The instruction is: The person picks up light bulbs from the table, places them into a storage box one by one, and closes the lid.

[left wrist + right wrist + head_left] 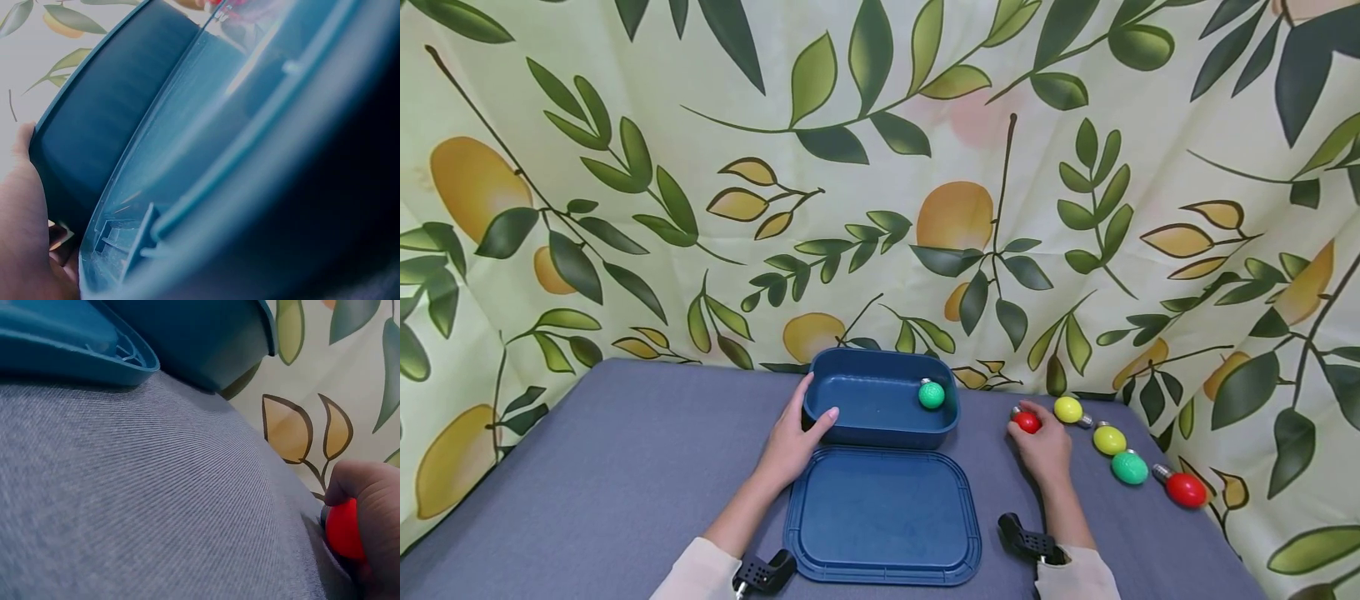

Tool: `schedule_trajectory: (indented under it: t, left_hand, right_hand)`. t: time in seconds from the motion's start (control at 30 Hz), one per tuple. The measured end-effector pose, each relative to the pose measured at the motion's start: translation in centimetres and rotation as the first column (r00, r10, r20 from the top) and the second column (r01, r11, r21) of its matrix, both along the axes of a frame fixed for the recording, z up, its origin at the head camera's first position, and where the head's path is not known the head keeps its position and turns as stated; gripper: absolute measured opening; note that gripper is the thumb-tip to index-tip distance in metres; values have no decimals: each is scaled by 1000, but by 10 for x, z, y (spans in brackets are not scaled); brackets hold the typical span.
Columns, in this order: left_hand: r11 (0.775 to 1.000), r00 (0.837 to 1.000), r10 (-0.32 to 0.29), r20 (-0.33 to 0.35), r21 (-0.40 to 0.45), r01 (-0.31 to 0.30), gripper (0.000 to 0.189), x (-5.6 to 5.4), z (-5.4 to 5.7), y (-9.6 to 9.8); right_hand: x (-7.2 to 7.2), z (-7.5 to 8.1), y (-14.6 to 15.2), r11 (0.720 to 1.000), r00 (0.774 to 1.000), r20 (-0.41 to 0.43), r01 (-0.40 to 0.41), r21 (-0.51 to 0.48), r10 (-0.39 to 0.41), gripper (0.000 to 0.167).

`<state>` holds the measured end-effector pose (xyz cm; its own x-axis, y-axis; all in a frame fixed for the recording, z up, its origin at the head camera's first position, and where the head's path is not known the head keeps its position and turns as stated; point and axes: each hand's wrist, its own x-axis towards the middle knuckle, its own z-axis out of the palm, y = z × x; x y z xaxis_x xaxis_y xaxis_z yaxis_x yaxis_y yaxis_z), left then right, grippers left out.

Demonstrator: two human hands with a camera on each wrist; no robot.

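Observation:
A blue plastic box (880,435) stands at the back of the table, and a green light bulb (932,395) lies inside it toward the right. My left hand (792,443) holds the box at its left front corner, thumb over the front rim and fingers along the left side. To the right of the box, my right hand (1047,446) pinches a red light bulb (1027,422) between thumb and fingers. In the right wrist view that red bulb (344,530) shows beside the thumb, low over the cloth, partly hidden by the hand.
A blue lid (883,517) lies flat in front of the box. Right of my right hand, a slanting row holds two yellow bulbs (1109,440), a green bulb (1129,467) and another red bulb (1186,491). Behind the grey-clothed table (625,475) hangs a leaf-patterned curtain (865,208).

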<state>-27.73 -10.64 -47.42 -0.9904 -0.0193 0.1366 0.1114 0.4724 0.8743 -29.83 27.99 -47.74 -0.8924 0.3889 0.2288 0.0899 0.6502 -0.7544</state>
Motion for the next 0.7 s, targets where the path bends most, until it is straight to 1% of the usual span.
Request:
schedule_trajectory:
  t: [0.23, 0.4, 0.57, 0.7]
  left_hand:
    - [1000, 1000, 2, 1, 7, -2, 81, 0, -1, -1]
    - [1000, 1000, -1, 4, 5, 1, 82, 0, 0, -1]
    - [1000, 1000, -3, 5, 9, 3, 81, 0, -1, 0]
    - [1000, 1000, -3, 2, 7, 3, 81, -1, -1, 0]
  right_hand:
    - [-3, 0, -2, 999, 1000, -5, -30, 19, 30, 43]
    - [-2, -1, 0, 998, 999, 4, -54, 29, 54, 42]
    - [-2, -1, 0, 995, 996, 6, -90, 40, 90, 45]
    - [-3, -2, -2, 989, 994, 7, -113, 95, 113, 47]
